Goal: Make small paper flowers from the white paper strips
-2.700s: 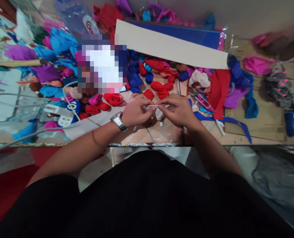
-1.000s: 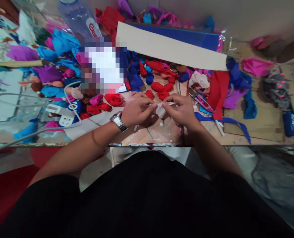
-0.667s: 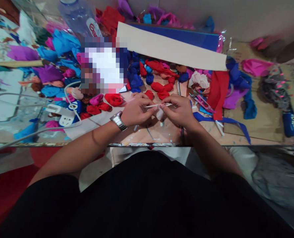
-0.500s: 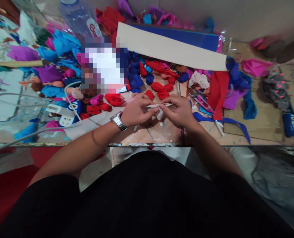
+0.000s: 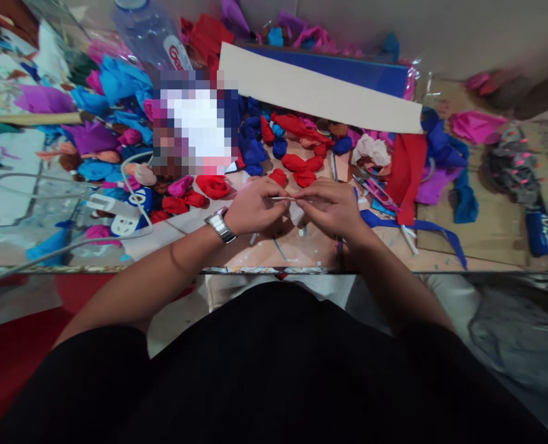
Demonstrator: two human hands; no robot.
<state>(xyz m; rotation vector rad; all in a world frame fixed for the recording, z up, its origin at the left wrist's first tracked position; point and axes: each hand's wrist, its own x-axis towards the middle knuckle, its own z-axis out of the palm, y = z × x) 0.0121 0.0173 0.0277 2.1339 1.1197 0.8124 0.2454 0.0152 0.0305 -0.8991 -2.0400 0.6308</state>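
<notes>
My left hand (image 5: 254,207) and my right hand (image 5: 329,208) meet just above the table's near edge, fingertips pinched on a thin white paper strip (image 5: 286,198) stretched level between them. A small white wad (image 5: 296,213) of the same paper hangs under the strip between my hands. A metal watch (image 5: 217,224) sits on my left wrist. Small red paper rolls (image 5: 301,164) lie just beyond my fingers.
Heaps of blue, pink, purple and red crepe paper (image 5: 111,92) cover the table's left and back. A long beige and blue card (image 5: 320,86) lies behind. Scissors (image 5: 375,188), a red strip (image 5: 407,163), a blue ribbon (image 5: 417,225), a white cable (image 5: 130,185) and a bottle (image 5: 148,31) are nearby.
My fingers have kept working the white strip between them; it now lies thinner and flatter, and the right hand has edged slightly left and down. Nothing else moved.
</notes>
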